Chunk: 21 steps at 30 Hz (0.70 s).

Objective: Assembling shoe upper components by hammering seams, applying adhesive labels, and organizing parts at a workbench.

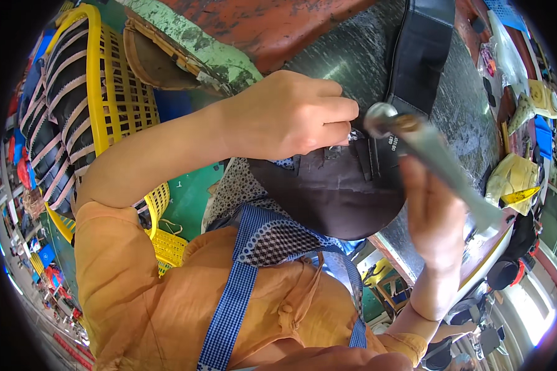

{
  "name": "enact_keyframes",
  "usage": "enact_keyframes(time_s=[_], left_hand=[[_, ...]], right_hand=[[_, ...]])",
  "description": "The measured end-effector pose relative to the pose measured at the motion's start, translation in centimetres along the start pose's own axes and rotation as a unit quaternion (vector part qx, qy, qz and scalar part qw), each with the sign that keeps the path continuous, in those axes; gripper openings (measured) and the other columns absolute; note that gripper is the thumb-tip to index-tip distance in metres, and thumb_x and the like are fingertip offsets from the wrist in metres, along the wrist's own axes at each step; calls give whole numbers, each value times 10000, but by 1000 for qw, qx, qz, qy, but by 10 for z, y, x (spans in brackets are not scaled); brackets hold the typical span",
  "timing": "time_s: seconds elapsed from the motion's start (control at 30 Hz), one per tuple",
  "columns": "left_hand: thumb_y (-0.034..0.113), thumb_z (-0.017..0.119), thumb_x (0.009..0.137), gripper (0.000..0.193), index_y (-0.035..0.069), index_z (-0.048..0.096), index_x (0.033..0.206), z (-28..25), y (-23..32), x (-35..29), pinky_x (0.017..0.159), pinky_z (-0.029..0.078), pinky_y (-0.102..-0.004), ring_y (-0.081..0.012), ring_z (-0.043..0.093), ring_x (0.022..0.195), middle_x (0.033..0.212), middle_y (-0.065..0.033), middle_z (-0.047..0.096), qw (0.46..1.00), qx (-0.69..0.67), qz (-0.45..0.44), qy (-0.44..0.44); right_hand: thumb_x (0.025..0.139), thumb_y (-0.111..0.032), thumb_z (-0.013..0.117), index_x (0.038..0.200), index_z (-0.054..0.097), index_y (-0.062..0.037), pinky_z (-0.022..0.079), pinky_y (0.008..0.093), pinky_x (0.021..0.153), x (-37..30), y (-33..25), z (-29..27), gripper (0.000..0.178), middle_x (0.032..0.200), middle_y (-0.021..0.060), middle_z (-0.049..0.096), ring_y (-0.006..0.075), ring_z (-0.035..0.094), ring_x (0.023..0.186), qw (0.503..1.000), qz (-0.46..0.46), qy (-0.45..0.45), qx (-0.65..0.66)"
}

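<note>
My right hand (434,216) is closed round the handle of a hammer (452,164), which is blurred by motion. Its rounded metal head points toward my left hand (306,117). The fingers of my left hand are bent in a pinch just left of the hammer head. A small shiny bit shows under its fingertips, but what they hold is mostly hidden. Below both hands lies a dark leather piece (334,204) with a rounded near edge and narrow strips on top. Beyond it, a wide black leather band (424,52) stretches to the far edge of view.
A dark, scuffed work surface (353,46) lies under the leather. On the left stands a yellow plastic basket (96,74) of black pieces with pale toothed edges. Plastic bags and a yellow-wrapped bundle (512,176) crowd the right side. A chipped green board (198,49) borders the far left.
</note>
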<state>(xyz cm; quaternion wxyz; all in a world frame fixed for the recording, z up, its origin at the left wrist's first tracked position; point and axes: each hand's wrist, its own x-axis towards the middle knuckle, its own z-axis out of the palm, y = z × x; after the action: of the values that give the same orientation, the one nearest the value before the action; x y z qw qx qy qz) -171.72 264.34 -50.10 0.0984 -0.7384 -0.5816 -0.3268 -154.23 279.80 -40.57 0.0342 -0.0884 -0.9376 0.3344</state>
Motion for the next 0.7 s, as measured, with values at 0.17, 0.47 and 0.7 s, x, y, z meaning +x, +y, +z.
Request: enact_keyframes(time_s=[0.17, 0.47, 0.7], left_hand=[[187, 714, 758, 115, 90, 653, 770, 1, 1, -2, 612, 525, -305, -162, 587, 751, 842, -8, 538, 1000, -6, -17, -7], [151, 799, 709, 221, 45, 701, 876, -16, 11, 0, 627, 514, -333, -213, 617, 777, 897, -36, 620, 988, -78, -130, -26], [140, 765, 730, 158, 59, 689, 842, -13, 18, -2, 595, 502, -319, -189, 587, 748, 876, -20, 593, 996, 0, -80, -45]], right_hand=[[972, -26, 575, 1209, 603, -68, 529, 350, 651, 4, 6, 1, 242, 859, 198, 658, 371, 690, 755, 999, -29, 22, -10], [958, -27, 595, 1199, 615, -61, 535, 351, 656, 1, 6, 6, 244, 892, 193, 676, 371, 699, 781, 1000, 11, -22, -3], [949, -13, 601, 1196, 609, -20, 530, 328, 637, -5, 9, 10, 247, 968, 193, 683, 340, 709, 769, 995, -65, 79, -4]])
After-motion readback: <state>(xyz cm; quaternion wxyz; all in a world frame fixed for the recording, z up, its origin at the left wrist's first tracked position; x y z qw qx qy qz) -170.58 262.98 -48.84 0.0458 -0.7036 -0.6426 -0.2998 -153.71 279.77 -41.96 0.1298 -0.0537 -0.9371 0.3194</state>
